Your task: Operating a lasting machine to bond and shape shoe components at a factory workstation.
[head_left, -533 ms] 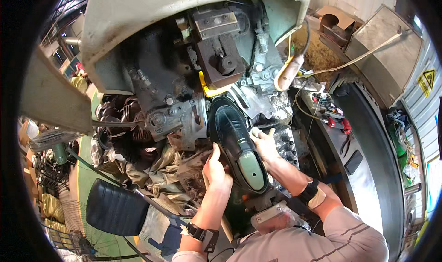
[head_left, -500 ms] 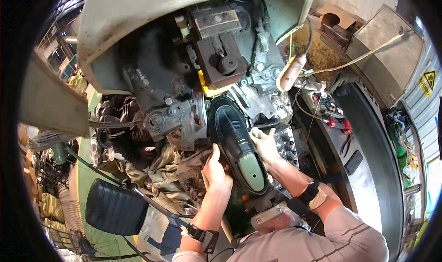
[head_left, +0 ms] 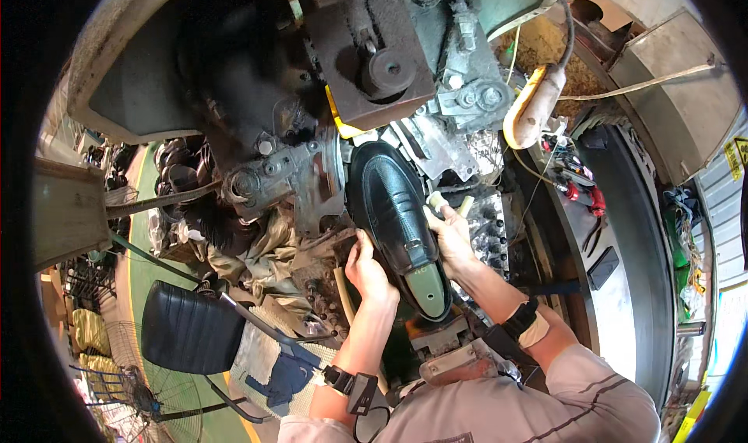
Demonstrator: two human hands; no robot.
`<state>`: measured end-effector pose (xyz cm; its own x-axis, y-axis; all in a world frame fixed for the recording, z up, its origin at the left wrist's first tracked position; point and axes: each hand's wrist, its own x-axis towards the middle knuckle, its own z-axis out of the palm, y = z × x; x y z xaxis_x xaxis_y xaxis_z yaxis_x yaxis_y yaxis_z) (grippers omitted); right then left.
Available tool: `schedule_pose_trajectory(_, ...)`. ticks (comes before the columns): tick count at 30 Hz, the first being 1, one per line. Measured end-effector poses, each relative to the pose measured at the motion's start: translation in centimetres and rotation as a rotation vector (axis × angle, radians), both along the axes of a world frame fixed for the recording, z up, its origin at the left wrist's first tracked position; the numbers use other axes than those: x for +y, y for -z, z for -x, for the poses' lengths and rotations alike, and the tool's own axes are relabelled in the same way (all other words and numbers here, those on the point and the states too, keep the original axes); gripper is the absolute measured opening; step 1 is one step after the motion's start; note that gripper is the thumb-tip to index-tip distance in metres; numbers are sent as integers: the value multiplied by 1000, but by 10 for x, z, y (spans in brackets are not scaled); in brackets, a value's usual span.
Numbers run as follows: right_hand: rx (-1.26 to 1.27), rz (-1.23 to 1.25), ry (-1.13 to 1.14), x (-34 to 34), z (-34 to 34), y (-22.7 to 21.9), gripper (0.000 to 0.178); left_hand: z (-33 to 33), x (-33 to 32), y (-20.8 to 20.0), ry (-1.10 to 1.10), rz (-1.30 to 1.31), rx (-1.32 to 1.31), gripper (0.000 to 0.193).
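A black leather shoe upper (head_left: 387, 197) sits on a green shoe last (head_left: 426, 289), tilted lengthwise in the middle of the machine, toe away from me. My left hand (head_left: 371, 273) is at its left side, fingers curled against the edge; part of its grip is hidden beneath. My right hand (head_left: 453, 244) holds the right side, thumb along the upper, beside small cream-coloured knobs (head_left: 466, 205). The toe end lies below the machine's dark metal head block (head_left: 372, 65) and beside metal plates (head_left: 425, 153).
A hanging lamp (head_left: 538, 104) is at upper right. Red-handled pliers (head_left: 594, 201) and a black phone (head_left: 602, 270) lie on the right-hand bench. A black padded chair (head_left: 191, 326) and a wire fan (head_left: 144, 396) stand at left. Crumpled tan cloth (head_left: 253, 256) lies beside the machine.
My view has moved closer to the machine. The shoe's toe sits nearer the metal plates, the shoe is more upright in the picture, and both hands remain at its sides.
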<state>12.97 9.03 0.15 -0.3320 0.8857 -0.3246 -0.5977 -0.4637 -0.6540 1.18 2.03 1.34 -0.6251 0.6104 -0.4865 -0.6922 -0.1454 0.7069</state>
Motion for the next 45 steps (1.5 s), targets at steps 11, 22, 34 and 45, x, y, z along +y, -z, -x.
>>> schedule_pose_trajectory(11,62,-115,75,4,7,26,70,0,9,35,-64,-151,68,29)
schedule_pose_trajectory(22,35,12,115,-1,4,4,77,4,9,5,22,-119,-150,40)
schedule_pose_trajectory(34,-595,-180,-110,17,-126,13,71,157,-128,97,121,231,631,32)
schedule_pose_trajectory(45,-982,34,-163,26,-195,129,115,98,-256,286,498,638,224,33)
